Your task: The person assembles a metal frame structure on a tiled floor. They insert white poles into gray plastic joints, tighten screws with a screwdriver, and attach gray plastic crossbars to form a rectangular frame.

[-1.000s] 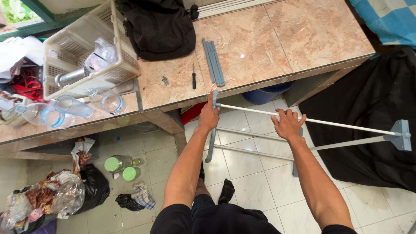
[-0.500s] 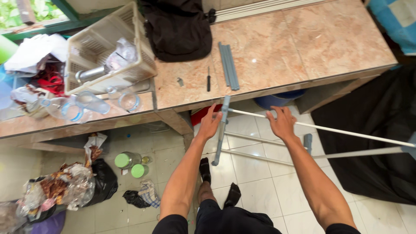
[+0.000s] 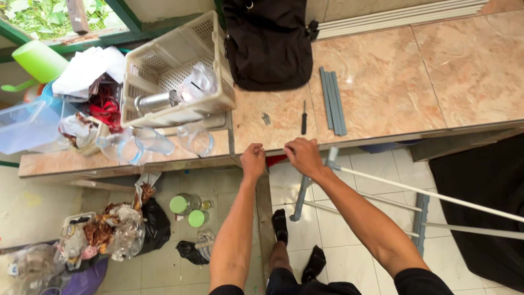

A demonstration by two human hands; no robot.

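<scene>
Bare counter [image 3: 382, 82] lies open past the screwdriver [image 3: 304, 117] (grey strips [image 3: 332, 101] beside it); black bag [image 3: 268, 43] blocks the back

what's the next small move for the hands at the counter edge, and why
Probably the right hand reaching forward for the small screwdriver. Both hands sit empty at the counter edge, the left hand loosely curled. The screwdriver lies just beyond the right hand, with a few screws beside it, and the grey metal frame leans against the counter below.
</scene>
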